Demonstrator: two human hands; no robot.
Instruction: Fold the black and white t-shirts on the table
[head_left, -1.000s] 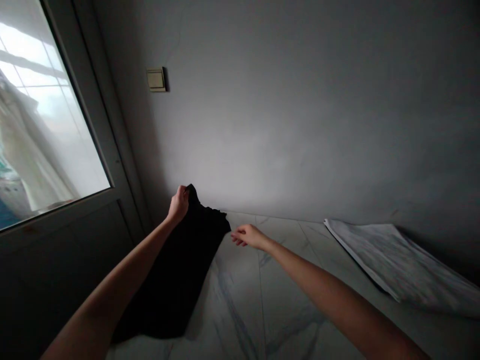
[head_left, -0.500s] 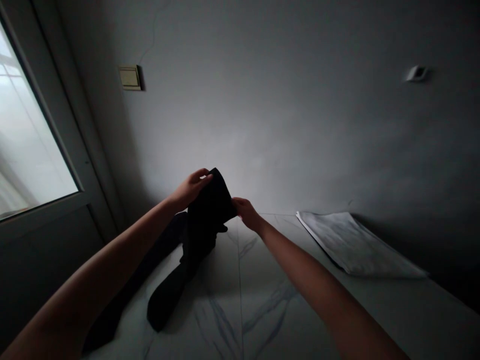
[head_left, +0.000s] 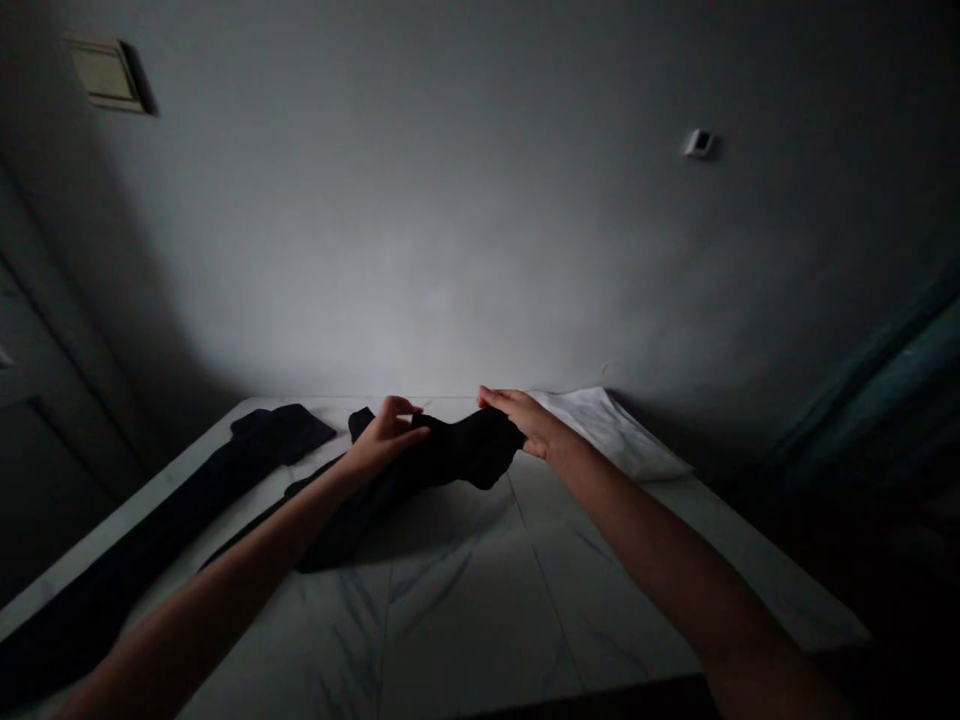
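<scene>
Over the bench (head_left: pixel 465 620), the left hand (head_left: pixel 386 437) and right hand (head_left: pixel 531 420) pinch one black cloth (head_left: pixel 465 450), held between them. One dark garment (head_left: pixel 187 510) lies to its left; one white cloth (head_left: pixel 619 432), beyond the right hand.

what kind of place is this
Probably a room in a home, though it is too dim to be sure: a switch on the wall, a marble-patterned table against it, and black cloth held over the table.
</scene>
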